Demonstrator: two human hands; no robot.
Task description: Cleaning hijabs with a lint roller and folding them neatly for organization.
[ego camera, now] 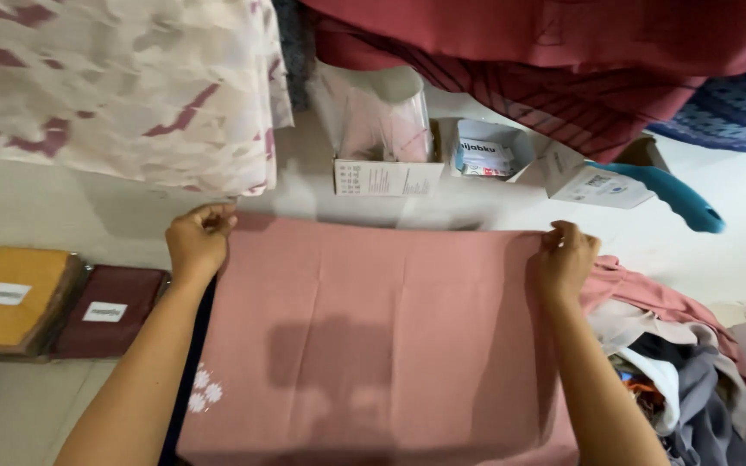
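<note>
The left hand [198,242] pinched the far left corner of a pink cloth [373,336], fingers closed on its edge. The right hand [567,257] gripped the far right corner the same way, fingers curled tight over the fabric. Between them the cloth lay spread flat on the pale floor [10,414], its far edge stretched straight and faint fold creases running across it.

Near the floor's left edge lay a mustard folded cloth packet [12,298] and, touching it, a maroon folded cloth packet [110,309]. Beyond the cloth's far edge stood open white boxes [388,175] and a teal handle [675,197]. A heap of mixed clothes [684,380] sat by the cloth's right edge. A white patterned fabric [123,86] and a dark red fabric [563,52] hung above.
</note>
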